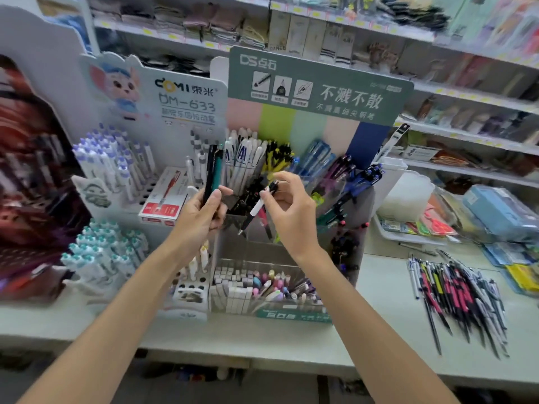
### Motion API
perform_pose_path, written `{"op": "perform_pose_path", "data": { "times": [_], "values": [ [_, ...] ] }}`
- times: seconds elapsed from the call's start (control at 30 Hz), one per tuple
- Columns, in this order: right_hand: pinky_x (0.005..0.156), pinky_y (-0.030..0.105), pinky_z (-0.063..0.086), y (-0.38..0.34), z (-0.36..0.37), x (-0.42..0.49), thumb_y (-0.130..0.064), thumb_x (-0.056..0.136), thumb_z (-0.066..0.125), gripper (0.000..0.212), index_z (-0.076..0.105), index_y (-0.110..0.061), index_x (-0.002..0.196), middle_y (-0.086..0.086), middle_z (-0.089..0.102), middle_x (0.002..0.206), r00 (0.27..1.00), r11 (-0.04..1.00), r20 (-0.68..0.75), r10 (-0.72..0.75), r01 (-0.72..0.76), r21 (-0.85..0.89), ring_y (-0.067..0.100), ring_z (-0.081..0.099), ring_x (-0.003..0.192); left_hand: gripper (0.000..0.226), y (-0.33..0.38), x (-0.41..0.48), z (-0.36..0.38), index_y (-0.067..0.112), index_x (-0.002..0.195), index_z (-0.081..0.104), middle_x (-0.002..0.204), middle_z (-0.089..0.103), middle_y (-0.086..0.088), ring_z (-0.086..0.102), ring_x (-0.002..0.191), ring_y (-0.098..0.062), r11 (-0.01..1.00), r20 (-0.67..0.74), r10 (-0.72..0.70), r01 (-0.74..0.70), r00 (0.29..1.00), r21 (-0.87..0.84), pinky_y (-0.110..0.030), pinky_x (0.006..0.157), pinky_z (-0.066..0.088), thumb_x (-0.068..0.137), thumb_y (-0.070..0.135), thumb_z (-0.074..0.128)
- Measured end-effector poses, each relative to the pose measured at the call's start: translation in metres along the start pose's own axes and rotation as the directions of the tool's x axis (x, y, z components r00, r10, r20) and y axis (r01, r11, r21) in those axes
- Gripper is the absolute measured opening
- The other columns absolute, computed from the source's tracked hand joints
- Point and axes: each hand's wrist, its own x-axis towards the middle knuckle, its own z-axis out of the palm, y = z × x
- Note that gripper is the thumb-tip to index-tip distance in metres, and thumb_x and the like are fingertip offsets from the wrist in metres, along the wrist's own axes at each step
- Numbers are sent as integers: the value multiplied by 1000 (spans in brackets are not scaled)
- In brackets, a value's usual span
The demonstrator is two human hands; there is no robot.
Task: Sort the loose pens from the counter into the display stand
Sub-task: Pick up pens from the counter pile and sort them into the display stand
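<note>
A clear tiered display stand [291, 249] with a green header card holds pens sorted by colour in its compartments. My left hand [201, 217] is shut on two upright pens [214, 170], one black and one teal, just left of the stand's top tier. My right hand [288, 208] pinches a black-and-white pen [258, 207] by its upper end, tip pointing down and left over a middle compartment. Several loose pens [458, 298], black, pink and white, lie in a heap on the counter to the right.
A white pen display [116, 170] with purple- and teal-capped pens stands to the left, with a red box [163, 199] beside it. A white tray [408, 233] and packaged stationery lie at the right. Shelves of goods run behind. The counter edge [262, 357] is close in front.
</note>
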Motion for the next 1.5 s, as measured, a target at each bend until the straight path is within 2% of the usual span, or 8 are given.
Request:
{"op": "perform_pose_path", "data": {
  "times": [0.4,0.6,0.83,0.97,1.13,1.27,1.37,1.5],
  "values": [
    [68,39,60,44,80,-80,-11,90,70,30,62,-2,117,12,70,103,970,956,241,-28,96,-276,26,71,81,23,-16,-39,-41,16,109,59,66,45,4,29,50,-7,994,25,-109,110,994,-5,-13,40,28,104,29,41],
    [88,38,53,49,81,-79,-15,98,55,46,48,-17,143,12,66,119,893,960,417,172,-56,-275,27,64,104,26,-14,-36,-38,17,115,60,67,47,4,28,52,-8,992,76,-126,123,989,36,-14,41,27,103,33,43],
    [77,25,54,6,19,-26,-4,95,54,27,66,-7,120,3,70,100,995,994,18,95,-94,-54,9,64,85,29,-10,-22,-14,16,109,59,60,35,7,25,50,-7,989,174,-149,146,973,35,-15,41,23,103,36,40],
    [80,27,55,-24,-11,11,-17,94,63,36,57,-18,130,-2,68,95,976,964,98,193,-208,168,13,65,84,33,-4,-14,16,15,102,55,61,24,6,20,51,-8,988,264,-156,150,952,45,-15,41,21,103,40,35],
    [82,31,55,-20,-33,19,-19,90,69,45,55,-21,133,-5,66,96,974,984,169,151,-164,67,12,64,85,34,-6,-1,56,18,103,59,64,34,5,23,52,-8,990,362,-137,119,922,72,-17,45,22,104,42,34],
    [82,40,58,-2,-69,22,-14,90,69,43,56,-20,131,6,69,92,973,970,-99,211,-195,148,21,68,85,31,-11,13,81,17,102,54,59,40,9,27,47,-6,988,256,-143,122,956,95,-15,40,24,105,41,35],
    [78,25,55,21,-104,28,-15,90,68,42,53,-23,129,-3,66,86,912,976,-348,218,-206,72,10,65,80,34,-14,20,92,18,85,48,59,40,6,25,42,-6,965,257,-231,254,938,-62,-17,38,15,106,36,30],
    [73,15,49,49,-123,24,-14,91,67,38,55,-16,126,-2,65,86,922,955,-330,204,-261,-140,8,61,77,26,-19,26,98,16,80,44,64,39,2,29,44,-7,951,255,-218,264,942,-163,-17,37,21,104,21,35]
  ]
}}
